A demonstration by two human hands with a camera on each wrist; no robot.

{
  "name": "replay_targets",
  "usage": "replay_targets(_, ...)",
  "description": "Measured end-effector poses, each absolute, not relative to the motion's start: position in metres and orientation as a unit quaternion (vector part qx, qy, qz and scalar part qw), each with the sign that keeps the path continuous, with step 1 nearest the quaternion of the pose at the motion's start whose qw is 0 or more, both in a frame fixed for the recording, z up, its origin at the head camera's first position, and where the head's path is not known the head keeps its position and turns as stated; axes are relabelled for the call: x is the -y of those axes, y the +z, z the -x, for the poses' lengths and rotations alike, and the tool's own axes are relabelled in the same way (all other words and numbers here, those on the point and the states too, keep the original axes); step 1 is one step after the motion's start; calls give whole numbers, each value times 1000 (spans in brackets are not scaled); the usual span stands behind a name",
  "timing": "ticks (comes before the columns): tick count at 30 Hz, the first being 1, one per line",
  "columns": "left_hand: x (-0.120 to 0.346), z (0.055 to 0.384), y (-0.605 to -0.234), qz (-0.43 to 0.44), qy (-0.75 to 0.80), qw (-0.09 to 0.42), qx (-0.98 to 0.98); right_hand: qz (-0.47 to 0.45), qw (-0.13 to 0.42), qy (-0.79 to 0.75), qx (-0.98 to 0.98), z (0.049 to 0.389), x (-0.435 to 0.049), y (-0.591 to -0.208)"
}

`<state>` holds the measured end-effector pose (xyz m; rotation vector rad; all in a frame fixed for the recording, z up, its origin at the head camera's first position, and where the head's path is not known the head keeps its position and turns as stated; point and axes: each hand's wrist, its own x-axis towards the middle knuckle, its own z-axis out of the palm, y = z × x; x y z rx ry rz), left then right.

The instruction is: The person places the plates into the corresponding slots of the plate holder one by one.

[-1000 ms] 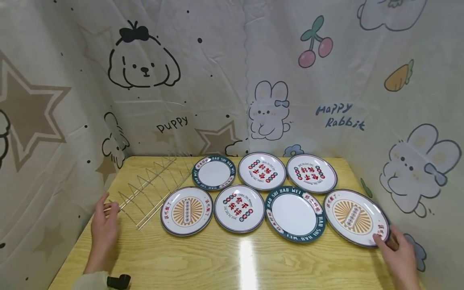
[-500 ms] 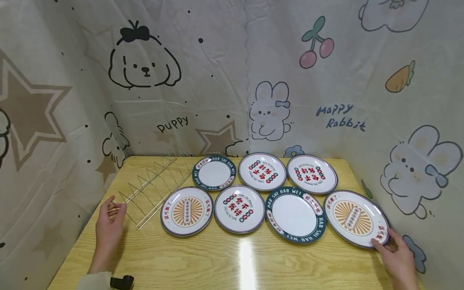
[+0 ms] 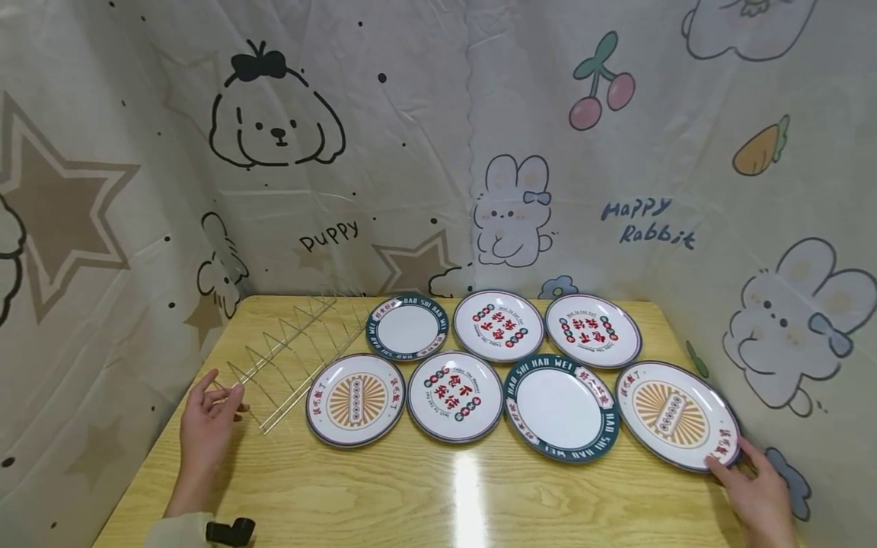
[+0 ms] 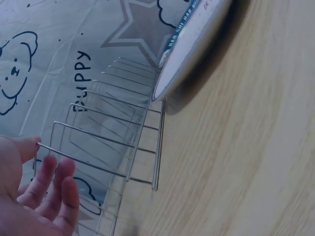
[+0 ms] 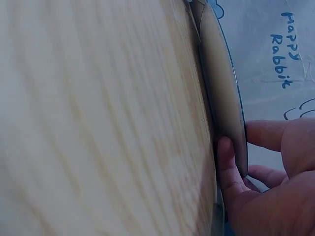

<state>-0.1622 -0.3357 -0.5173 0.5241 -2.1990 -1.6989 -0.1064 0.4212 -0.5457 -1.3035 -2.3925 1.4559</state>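
Observation:
My left hand [image 3: 208, 426] is at the near end of a wire dish rack [image 4: 156, 152]. In the left wrist view its thumb and curled fingers [image 4: 69, 196] pinch the rack's end wire. The rack stands on the table's left side with its row of upright wires unfilled. At the far right, my right hand [image 3: 757, 483] grips the near rim of a white plate with an orange sunburst [image 3: 671, 411]. In the right wrist view that plate [image 5: 221, 88] is seen edge-on, with fingers on both sides of its rim.
Several other plates lie face up in two rows: a sunburst plate [image 3: 356, 399], a red-lettered plate [image 3: 455, 396] and a green-rimmed plate [image 3: 562, 411] in front; more behind. The wooden table [image 3: 384, 495] meets patterned cloth walls [image 3: 411, 190] at its back and sides.
My left hand has shifted slightly to the right along the rack's near end. The right hand stays at the sunburst plate's rim. The head view has moved a little.

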Motion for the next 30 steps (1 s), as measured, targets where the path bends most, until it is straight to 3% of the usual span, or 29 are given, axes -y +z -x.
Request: replay_targets(30, 336, 163, -513, -193, -658, 154, 711, 407, 37, 468, 784, 110, -437, -562)
